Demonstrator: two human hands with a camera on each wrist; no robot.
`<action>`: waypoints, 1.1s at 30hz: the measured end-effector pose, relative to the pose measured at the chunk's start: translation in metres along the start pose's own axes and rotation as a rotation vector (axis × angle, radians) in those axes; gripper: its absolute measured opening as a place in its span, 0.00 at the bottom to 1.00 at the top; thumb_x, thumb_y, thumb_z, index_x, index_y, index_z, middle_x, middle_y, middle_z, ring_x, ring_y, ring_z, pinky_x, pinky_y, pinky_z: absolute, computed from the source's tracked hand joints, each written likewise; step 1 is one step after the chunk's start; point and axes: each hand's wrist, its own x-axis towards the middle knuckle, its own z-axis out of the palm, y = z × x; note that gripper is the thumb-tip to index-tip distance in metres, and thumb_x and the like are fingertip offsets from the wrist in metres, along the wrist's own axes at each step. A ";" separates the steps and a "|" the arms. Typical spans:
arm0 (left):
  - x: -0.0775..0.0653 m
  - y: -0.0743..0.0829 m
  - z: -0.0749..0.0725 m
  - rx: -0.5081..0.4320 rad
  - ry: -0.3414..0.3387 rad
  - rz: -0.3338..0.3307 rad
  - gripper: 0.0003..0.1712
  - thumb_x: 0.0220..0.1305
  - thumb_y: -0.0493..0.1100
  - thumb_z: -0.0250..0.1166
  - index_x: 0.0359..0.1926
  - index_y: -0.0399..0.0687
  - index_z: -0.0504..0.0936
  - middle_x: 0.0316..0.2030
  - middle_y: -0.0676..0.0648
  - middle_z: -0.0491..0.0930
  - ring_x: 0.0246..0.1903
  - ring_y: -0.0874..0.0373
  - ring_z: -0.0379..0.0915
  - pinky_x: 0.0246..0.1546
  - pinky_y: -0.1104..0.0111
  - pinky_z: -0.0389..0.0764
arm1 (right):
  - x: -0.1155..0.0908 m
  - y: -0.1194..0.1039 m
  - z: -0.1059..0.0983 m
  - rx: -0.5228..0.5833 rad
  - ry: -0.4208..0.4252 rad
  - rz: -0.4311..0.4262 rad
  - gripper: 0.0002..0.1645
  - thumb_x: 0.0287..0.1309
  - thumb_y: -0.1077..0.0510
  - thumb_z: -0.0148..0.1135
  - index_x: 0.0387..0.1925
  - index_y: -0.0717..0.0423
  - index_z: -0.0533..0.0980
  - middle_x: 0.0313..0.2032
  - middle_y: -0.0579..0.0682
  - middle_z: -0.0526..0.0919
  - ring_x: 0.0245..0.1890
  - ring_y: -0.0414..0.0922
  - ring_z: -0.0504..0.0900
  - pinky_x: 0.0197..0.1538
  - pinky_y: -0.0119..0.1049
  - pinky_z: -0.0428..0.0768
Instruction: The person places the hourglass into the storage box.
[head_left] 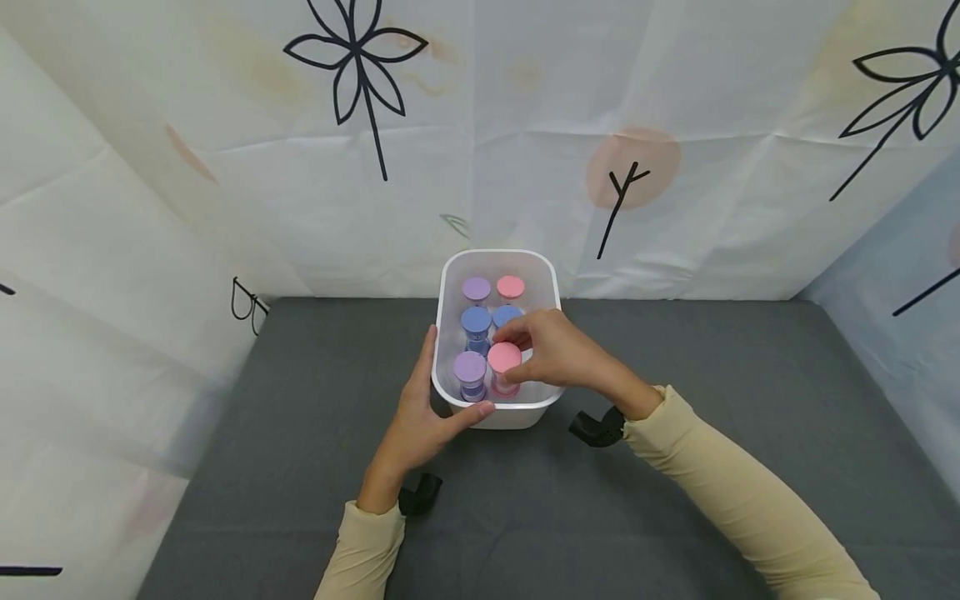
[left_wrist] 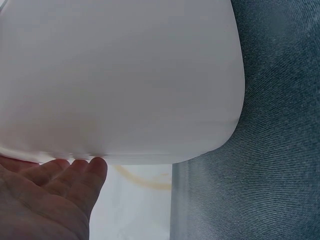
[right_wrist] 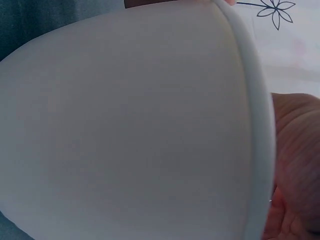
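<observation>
A white plastic bin (head_left: pixel 498 417) holds several small jars with coloured lids. My right hand (head_left: pixel 558 350) reaches in over the bin's right rim and pinches a pink-lidded jar (head_left: pixel 504 358) at the front, thumb on its near side and fingers at its far side. Beside that jar stands a purple-lidded jar (head_left: pixel 470 367). Against the bin's left side lies my left hand (head_left: pixel 416 425), its fingers extended and its thumb along the front rim. Fingertips (left_wrist: pixel 97 167) touch the wall in the left wrist view. The right wrist view mostly shows the bin's outer wall (right_wrist: pixel 125 120), hiding the pinch.
Two blue-lidded jars (head_left: pixel 476 321) form the middle row, one partly behind my right fingers. At the back are another purple-lidded jar (head_left: pixel 476 289) and another pink-lidded jar (head_left: pixel 511 287). A grey cloth-covered table (head_left: pixel 337 375) lies beneath, with a patterned white curtain (head_left: pixel 525 167) behind.
</observation>
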 end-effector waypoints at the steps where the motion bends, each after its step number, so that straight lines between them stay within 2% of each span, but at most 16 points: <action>1: 0.000 0.000 0.000 0.001 0.001 0.002 0.68 0.55 0.47 0.79 0.82 0.62 0.38 0.79 0.45 0.50 0.74 0.45 0.52 0.71 0.40 0.51 | 0.000 0.000 0.000 -0.007 -0.004 0.004 0.26 0.44 0.63 0.79 0.49 0.65 0.85 0.40 0.49 0.89 0.41 0.43 0.87 0.51 0.43 0.83; 11: 0.000 0.001 0.000 0.000 0.000 0.007 0.68 0.55 0.48 0.79 0.82 0.61 0.37 0.79 0.46 0.49 0.75 0.46 0.51 0.72 0.40 0.51 | 0.002 -0.003 0.001 -0.037 -0.012 0.039 0.26 0.43 0.63 0.79 0.48 0.64 0.85 0.38 0.49 0.89 0.40 0.43 0.87 0.49 0.44 0.84; 25: -0.001 0.003 0.000 0.031 0.006 -0.038 0.68 0.56 0.50 0.78 0.82 0.65 0.36 0.79 0.48 0.48 0.75 0.47 0.50 0.71 0.40 0.51 | 0.007 -0.007 0.004 -0.101 -0.029 0.101 0.27 0.43 0.62 0.81 0.49 0.65 0.85 0.37 0.50 0.89 0.38 0.43 0.86 0.46 0.41 0.83; 33: -0.001 0.002 0.000 0.039 0.008 -0.039 0.68 0.56 0.51 0.78 0.82 0.65 0.36 0.79 0.48 0.48 0.75 0.47 0.51 0.71 0.40 0.51 | 0.007 -0.007 0.005 -0.113 -0.029 0.111 0.27 0.44 0.61 0.81 0.49 0.65 0.85 0.39 0.51 0.89 0.39 0.44 0.86 0.47 0.41 0.83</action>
